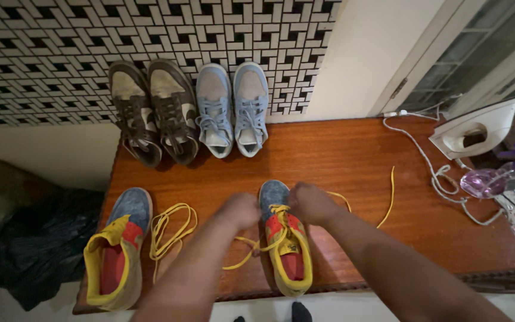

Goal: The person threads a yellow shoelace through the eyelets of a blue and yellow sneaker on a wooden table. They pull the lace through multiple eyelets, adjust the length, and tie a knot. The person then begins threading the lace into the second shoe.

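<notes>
A blue, red and yellow sneaker (286,249) stands at the front of a wooden table (359,161), toe pointing away from me. My left hand (241,210) grips the yellow lace (245,257) on the shoe's left side. My right hand (310,203) pinches the same lace's other end over the front eyelets; that end trails off to the right (390,197). The matching sneaker (117,253) sits unlaced at the front left, with a loose yellow lace (169,229) coiled beside it.
A brown pair of sneakers (153,110) and a light blue pair (233,107) lean against the patterned wall at the back. A white iron (475,128) with its cord (433,173) and a purple spray bottle (496,179) sit at the right. A dark bag (37,244) lies left of the table.
</notes>
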